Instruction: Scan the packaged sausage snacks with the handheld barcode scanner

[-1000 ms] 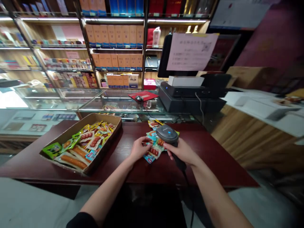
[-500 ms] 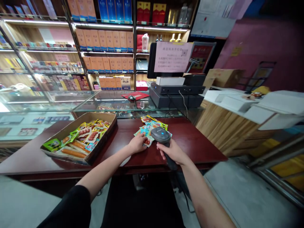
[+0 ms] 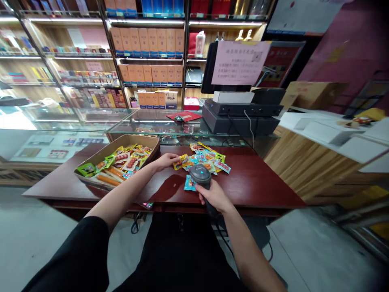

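My left hand [image 3: 166, 161] pinches the edge of a yellow snack packet [image 3: 181, 161] at the left side of a loose pile of sausage packets [image 3: 208, 157] on the dark red table. In my right hand [image 3: 215, 195] is a black barcode scanner [image 3: 200, 173], its handle wrapped by the fingers and a small blue light showing on top. A blue snack packet [image 3: 189, 184] lies on the table, partly hidden behind the scanner head. To the left stands a shallow cardboard box [image 3: 94, 159] holding several more packets, some with long sausages; my left forearm passes across its near right corner.
Behind the table [image 3: 243, 184] runs a glass counter [image 3: 146, 126] with a mouse [image 3: 178, 118] on a red mat. A monitor with a pink notice [image 3: 240, 63] rises above a black cash drawer [image 3: 240, 121]. White boxes [image 3: 322, 129] sit on a wooden cabinet at right.
My left hand has moved left from the pile's near side and now grips a yellow packet. A blue packet now shows apart from the pile. The scanner stays in my right hand; the view has shifted.
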Tool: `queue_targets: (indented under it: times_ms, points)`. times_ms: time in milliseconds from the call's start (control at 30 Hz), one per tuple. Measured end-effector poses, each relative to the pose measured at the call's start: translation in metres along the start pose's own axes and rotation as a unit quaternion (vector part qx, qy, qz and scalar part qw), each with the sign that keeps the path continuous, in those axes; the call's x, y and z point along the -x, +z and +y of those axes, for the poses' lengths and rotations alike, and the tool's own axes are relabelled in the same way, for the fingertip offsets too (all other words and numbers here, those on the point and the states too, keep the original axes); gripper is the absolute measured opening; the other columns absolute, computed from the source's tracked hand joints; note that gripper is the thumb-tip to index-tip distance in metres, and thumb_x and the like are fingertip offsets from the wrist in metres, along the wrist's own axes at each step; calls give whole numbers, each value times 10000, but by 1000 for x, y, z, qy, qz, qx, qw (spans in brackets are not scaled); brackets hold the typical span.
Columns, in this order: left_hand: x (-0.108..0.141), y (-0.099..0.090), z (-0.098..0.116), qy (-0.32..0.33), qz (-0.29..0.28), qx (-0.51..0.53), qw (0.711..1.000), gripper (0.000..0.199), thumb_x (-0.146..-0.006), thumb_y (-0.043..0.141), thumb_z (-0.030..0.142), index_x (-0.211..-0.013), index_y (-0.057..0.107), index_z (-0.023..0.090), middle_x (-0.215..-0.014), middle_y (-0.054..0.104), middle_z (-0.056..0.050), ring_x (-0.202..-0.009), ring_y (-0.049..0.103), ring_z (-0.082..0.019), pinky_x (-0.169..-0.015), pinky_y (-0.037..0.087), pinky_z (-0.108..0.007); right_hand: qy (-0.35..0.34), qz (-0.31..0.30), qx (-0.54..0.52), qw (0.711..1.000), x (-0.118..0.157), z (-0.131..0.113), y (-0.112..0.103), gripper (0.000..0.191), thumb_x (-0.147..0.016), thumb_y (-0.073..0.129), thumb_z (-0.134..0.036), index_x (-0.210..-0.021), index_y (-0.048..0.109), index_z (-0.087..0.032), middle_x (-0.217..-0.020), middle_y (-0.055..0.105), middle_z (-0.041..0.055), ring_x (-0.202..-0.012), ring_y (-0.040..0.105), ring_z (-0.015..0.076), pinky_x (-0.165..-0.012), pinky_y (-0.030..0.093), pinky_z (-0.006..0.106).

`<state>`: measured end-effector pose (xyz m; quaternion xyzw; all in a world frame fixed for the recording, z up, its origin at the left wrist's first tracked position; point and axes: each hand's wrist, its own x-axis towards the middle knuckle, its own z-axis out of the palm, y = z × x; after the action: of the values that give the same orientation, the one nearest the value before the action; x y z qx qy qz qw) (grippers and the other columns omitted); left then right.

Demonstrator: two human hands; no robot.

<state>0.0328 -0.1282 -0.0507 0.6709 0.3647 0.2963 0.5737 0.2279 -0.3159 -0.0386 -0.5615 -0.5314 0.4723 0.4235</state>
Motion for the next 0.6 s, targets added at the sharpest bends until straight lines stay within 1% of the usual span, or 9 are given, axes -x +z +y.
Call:
queue_targets:
  times_ms: [67,133,267,367,500,600]
  points:
    - [10,-12,6,-21,-22,47,998,445,-636,801,493,-926,749,160,-848,730,-75,-678,624,-141,-618,460,-234,-2,-20,14,1000,-3,0,8,212,-775,665,-359,-762,539,-188,-468,563,-42,-366,519,116,-386,397,217]
    - [18,-21,12,-39,-31,76,996,429,-586,854,428,-914,755,170,-882,741,-88,-711,648,-157,-645,485,-253,-7,-29,18,999,-6,-2,15,184,-787,653,-327,-753,529,-195,-465,559,-42,-366,517,119,-390,403,222]
    - [22,-31,23,-52,-5,105,993,400,-488,914,330,-804,748,151,-883,745,-108,-769,679,-184,-712,519,-287,-26,-23,19,999,-11,-6,25,174,-794,653,-305,-748,516,-209,-465,554,-46,-361,516,122,-391,404,227]
    - [14,-33,27,-42,18,103,994,396,-466,920,317,-770,737,140,-881,743,-114,-763,682,-181,-714,524,-289,-39,-27,21,999,-14,-4,30,185,-798,652,-314,-725,519,-210,-471,563,-37,-363,526,124,-396,414,228]
    - [0,-27,31,-34,68,76,994,384,-418,928,319,-684,716,141,-766,732,-92,-648,648,-152,-636,507,-273,-25,-16,22,999,-16,2,32,172,-794,652,-321,-734,540,-205,-475,572,-34,-369,539,128,-390,420,225]
    - [-7,-20,36,-26,73,92,993,419,-412,928,354,-714,733,139,-773,734,-91,-659,649,-155,-637,507,-273,-22,-2,25,999,-15,6,31,173,-798,641,-326,-729,545,-200,-475,569,-34,-371,543,125,-390,420,217]
